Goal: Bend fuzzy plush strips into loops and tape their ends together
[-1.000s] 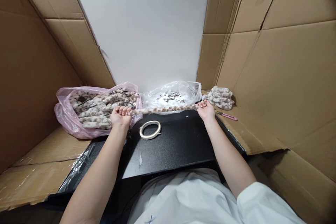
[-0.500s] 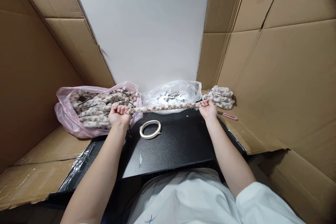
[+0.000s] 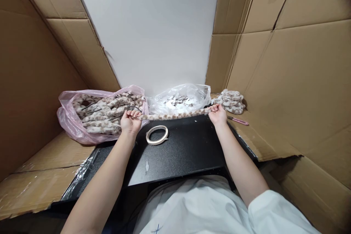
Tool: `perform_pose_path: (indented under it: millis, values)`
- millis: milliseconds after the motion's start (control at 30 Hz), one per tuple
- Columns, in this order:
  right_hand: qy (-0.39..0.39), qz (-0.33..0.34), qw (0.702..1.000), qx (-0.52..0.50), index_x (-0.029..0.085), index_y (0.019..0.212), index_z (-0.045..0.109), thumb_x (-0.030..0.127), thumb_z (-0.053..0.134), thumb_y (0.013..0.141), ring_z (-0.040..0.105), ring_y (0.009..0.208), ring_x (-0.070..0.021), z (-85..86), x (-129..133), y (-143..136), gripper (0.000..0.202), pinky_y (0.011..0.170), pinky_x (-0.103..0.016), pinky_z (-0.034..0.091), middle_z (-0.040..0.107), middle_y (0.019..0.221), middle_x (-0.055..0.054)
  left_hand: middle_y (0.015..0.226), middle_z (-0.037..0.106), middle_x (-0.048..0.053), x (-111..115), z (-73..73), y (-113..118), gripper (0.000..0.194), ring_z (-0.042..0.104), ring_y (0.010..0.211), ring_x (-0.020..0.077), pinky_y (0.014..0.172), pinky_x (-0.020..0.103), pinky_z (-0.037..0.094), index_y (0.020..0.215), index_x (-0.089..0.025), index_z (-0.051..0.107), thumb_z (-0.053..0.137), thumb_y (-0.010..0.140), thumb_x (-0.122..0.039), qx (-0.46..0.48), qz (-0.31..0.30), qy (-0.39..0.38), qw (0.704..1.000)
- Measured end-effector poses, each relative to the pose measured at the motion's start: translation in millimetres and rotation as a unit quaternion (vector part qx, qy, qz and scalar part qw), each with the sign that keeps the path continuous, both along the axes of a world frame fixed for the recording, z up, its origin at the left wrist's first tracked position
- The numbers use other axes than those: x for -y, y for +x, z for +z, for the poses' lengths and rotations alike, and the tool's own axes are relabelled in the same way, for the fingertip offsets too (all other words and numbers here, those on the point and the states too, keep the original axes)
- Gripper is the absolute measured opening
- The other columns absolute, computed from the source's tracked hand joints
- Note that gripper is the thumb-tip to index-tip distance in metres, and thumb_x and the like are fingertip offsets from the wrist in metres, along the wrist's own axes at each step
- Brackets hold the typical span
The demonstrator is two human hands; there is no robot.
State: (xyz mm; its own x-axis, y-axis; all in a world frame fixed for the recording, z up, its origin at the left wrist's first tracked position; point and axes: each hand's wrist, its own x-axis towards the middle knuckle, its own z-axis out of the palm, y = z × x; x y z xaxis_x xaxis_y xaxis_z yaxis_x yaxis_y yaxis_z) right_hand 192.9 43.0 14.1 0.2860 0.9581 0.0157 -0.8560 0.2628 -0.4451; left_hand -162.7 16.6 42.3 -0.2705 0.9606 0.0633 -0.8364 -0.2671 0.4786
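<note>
A fluffy, brown-and-white spotted strip (image 3: pixel 175 115) stretches between my two hands above the black table (image 3: pixel 186 150), sagging slightly. My left hand (image 3: pixel 131 121) is closed on its left end, close to the pink plastic bag (image 3: pixel 64 117). The other end is gripped by my right hand (image 3: pixel 218 114), near a pile of similar fluffy strips (image 3: pixel 230 101). More spotted fluffy strips (image 3: pixel 101 115), with dark thin cords among them, fill the pink bag. Below the held strip lies a roll of cream tape (image 3: pixel 157 135).
Behind the strip, a clear plastic bag (image 3: pixel 201 91) holds small white and dark pieces. A pink utility knife (image 3: pixel 238 120) lies on cardboard at the right. Tall cardboard panels (image 3: pixel 296 80) flank the table on both sides, and a pale wall (image 3: pixel 159 25) rises behind.
My left hand has moved right, toward my right hand. The strip has gone from taut to sagging slightly. My right hand stays almost in place.
</note>
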Motion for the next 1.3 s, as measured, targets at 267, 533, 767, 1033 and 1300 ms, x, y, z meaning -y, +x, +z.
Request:
perform_pose_path:
  millis: [267,533,767,1033,1300]
  values:
    - [-0.008,-0.002,1.0,-0.012,0.019,0.063,0.034,0.018,0.022,0.099,0.029,0.036,-0.0079,1.4,0.9,2.5,0.039,0.05,-0.022,0.038,0.027,0.044,0.009,0.037,0.024,-0.004,0.9,0.5,-10.6,0.051,0.025,0.032,0.0077,0.039,0.021,0.03,0.045,-0.018,0.024,0.019,0.095,-0.026,0.019,0.018,0.004,1.0]
    - [-0.01,-0.009,1.0,-0.018,0.018,0.059,0.031,0.015,0.021,0.099,0.029,0.036,-0.0076,1.0,0.2,4.6,0.041,0.05,-0.022,0.038,0.027,0.043,0.009,0.033,0.019,-0.005,2.6,5.9,-21.2,0.05,0.016,0.029,0.0073,0.034,0.021,0.021,0.047,-0.018,0.017,0.013,0.096,-0.029,0.06,0.032,-0.013,0.998]
    - [-0.008,-0.011,1.0,-0.014,0.019,0.059,0.031,0.016,0.021,0.098,0.029,0.036,-0.0079,-0.2,-1.4,5.9,0.041,0.049,-0.022,0.037,0.027,0.042,0.008,0.033,0.016,-0.005,2.7,6.1,-23.8,0.048,0.013,0.029,0.0077,0.034,0.021,0.02,0.049,-0.019,0.013,0.013,0.096,-0.029,0.071,0.032,-0.009,0.997]
    - [0.004,-0.017,1.0,-0.003,0.019,0.061,0.031,0.017,0.025,0.098,0.029,0.035,-0.008,-7.4,-9.2,13.4,0.038,0.048,-0.023,0.038,0.027,0.043,0.009,0.033,0.016,-0.006,1.1,7.8,-24.7,0.047,0.017,0.028,0.007,0.036,0.021,0.028,0.05,-0.019,0.014,0.013,0.096,-0.029,0.084,0.051,-0.021,0.995]
    - [0.019,-0.021,1.0,0.006,0.02,0.061,0.031,0.021,0.031,0.097,0.031,0.035,-0.0079,-14.5,-16.5,20.3,0.036,0.047,-0.024,0.04,0.028,0.044,0.009,0.034,0.019,-0.005,-6.6,3.2,-35.1,0.046,0.024,0.029,0.0058,0.036,0.016,0.028,0.051,-0.018,0.012,0.012,0.096,-0.023,0.067,0.052,-0.011,0.996]
